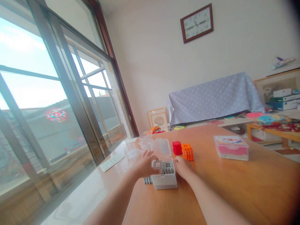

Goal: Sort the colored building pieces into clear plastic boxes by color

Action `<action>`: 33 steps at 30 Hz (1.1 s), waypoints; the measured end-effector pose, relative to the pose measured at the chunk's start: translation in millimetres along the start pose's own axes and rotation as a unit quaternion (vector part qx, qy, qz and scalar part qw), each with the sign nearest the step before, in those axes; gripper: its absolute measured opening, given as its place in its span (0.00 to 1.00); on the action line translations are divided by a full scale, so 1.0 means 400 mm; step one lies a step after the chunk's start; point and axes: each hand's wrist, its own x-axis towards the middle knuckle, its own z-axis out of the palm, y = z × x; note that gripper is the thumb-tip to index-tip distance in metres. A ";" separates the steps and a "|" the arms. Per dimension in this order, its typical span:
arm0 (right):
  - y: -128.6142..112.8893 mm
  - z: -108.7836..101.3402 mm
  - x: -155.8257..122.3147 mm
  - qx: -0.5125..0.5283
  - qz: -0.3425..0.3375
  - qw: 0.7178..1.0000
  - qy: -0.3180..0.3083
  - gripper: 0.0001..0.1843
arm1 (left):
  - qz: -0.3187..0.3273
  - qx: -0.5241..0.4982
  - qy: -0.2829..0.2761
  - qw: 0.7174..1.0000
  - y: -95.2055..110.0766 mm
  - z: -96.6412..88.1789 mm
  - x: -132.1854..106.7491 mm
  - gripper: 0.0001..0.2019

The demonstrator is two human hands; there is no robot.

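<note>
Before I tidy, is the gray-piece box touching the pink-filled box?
Apart: the head view shows the right hand and tabletop between the gray-piece box and the pink-filled box.

Pieces (169, 169) lie in the box (165, 182); apparently a stack (147, 180) at left, blocks (188, 153) behind right.

Daylight pours through the tall windows (30, 90) on the left. A framed clock (197, 23) hangs on the pale wall (145, 59), above a dotted cloth (214, 98) draped over something I can't quite make out.
</note>
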 end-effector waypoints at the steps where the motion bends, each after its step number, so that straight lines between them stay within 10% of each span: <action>1: 0.000 0.001 0.001 0.001 0.000 1.000 0.000 0.19 | -0.004 0.006 0.000 1.000 -0.001 0.003 0.002 0.35; 6: 0.003 0.004 0.006 0.007 0.000 1.000 -0.005 0.18 | -0.009 0.020 0.007 1.000 0.011 0.005 0.006 0.38; 12: 0.002 0.000 0.002 0.011 0.001 1.000 -0.006 0.19 | 0.035 0.034 0.083 0.995 0.045 0.009 -0.015 0.14; 33: 0.006 0.005 0.008 0.009 -0.005 1.000 -0.011 0.19 | -0.025 0.092 -0.011 0.995 0.078 -0.006 0.008 0.05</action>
